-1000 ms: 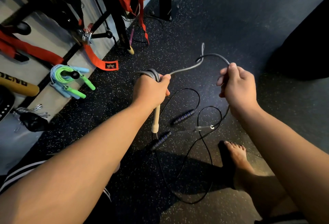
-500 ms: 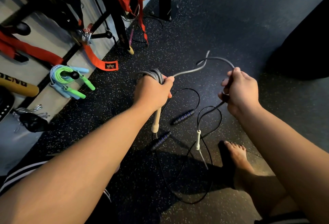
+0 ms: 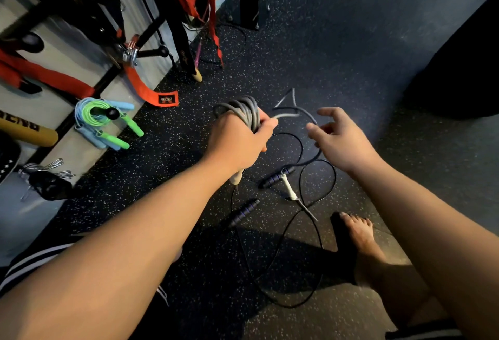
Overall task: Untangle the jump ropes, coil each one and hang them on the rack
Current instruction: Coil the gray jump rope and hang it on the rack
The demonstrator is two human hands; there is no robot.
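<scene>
Near right: bare foot (image 3: 356, 231) planted on the speckled floor (image 3: 351, 50).

Just left of the foot: black rope (image 3: 335, 177) lying loose on the floor in open loops, not coiled. Its two dark handles are apart, the near handle (image 3: 244, 211) and the far handle (image 3: 275, 177), both flat on the floor.

Above that: white handle (image 3: 289, 189) dangling at the free end of the grey rope (image 3: 244, 108), tilted, over the far dark handle.

Middle: left hand (image 3: 237, 142) fisted round the grey rope, several turns bunched in the grip and standing up out of the fist. A cream handle (image 3: 237, 177) pokes out below the fist.

Right hand (image 3: 340, 137) level with it, fingers spread and loose, gripping nothing. The grey rope's free length arcs past this hand, blurred; cannot tell if it touches.

Far left: green and blue ropes (image 3: 94, 112) coiled together and hung on a peg of the rack (image 3: 152, 52). An orange strap (image 3: 151, 91) hangs down beside them.
</scene>
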